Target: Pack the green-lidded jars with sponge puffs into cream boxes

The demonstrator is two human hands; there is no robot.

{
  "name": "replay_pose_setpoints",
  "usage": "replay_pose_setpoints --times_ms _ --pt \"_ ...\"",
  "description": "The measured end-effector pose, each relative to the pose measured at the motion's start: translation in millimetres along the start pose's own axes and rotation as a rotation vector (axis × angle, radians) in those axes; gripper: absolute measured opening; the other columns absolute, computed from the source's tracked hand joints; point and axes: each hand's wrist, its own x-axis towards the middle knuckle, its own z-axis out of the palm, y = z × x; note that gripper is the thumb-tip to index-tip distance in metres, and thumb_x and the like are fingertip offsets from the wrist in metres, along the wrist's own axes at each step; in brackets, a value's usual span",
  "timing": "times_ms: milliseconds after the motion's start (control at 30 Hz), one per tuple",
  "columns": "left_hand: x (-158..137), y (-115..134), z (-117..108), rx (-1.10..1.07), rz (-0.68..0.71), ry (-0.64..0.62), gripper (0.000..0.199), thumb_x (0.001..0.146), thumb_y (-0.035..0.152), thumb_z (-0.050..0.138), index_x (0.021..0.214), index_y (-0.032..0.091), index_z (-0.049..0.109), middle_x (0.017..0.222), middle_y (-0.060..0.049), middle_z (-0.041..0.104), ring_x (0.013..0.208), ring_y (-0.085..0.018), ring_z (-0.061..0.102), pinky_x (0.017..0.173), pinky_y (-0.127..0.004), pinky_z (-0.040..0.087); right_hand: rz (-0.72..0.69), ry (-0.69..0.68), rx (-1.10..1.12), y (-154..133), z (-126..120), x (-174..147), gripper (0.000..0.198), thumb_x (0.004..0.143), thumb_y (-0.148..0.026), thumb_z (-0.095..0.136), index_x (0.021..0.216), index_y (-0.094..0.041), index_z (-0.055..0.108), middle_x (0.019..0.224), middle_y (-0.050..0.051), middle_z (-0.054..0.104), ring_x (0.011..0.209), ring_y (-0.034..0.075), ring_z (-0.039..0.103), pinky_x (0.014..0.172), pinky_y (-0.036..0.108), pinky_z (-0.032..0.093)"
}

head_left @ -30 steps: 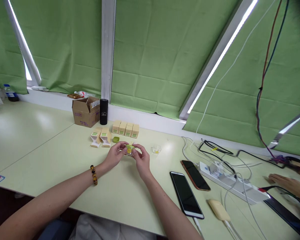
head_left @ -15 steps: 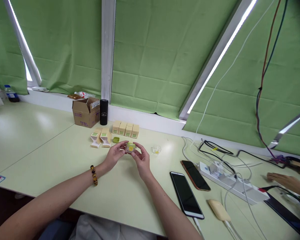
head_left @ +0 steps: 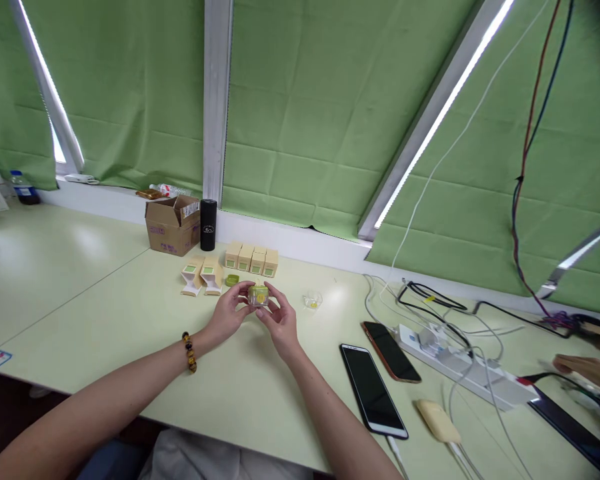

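The left hand and right hand pinch a small, clear plastic, green-topped box between them, over the pale green tabletop. Gripping opposite sides probably steadies it and leaves its front visible.

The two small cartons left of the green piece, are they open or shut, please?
Open: the left carton and right carton have their flaps spread outward at the near end. Whether anything is inside, I cannot tell.
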Motion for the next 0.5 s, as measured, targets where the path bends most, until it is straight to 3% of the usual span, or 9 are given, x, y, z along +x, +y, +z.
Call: replay_pose_setpoints --times_ms 200,300,500 --pt "-7 8 -1 0.314 0.108 0.083 0.041 0.082 0.023 0.074 0.122 0.025 0.064 0.120 -0.007 0.067 0.100 -0.022 0.063 0.092 -0.039 0.053 -0.004 0.056 -0.122 4 6 -3 0.065 0.079 -0.037 0.083 0.140 -0.035 0.060 0.130 0.006 0.055 0.114 0.023 0.064 0.100 0.041 0.059" --pt "-8 11 -1 0.365 0.136 0.075 0.040 0.084 0.028 0.075 0.122 0.027 0.064 0.119 -0.007 0.066 0.097 -0.021 0.061 0.091 -0.039 0.053 -0.004 0.085 -0.145 4 4 -4 0.062 0.081 -0.038 0.082 0.139 -0.033 0.060 0.128 0.007 0.060 0.114 0.023 0.063 0.098 0.039 0.059" --pt "-11 18 -2 0.279 0.153 0.020 0.048 0.088 0.031 0.073 0.132 0.025 0.056 0.124 -0.009 0.065 0.099 -0.022 0.060 0.094 -0.040 0.052 0.070 0.126 0.122 1 -4 1 0.052 0.085 -0.042 0.076 0.133 -0.029 0.059 0.109 0.006 0.072 0.106 0.026 0.067 0.086 0.042 0.059"
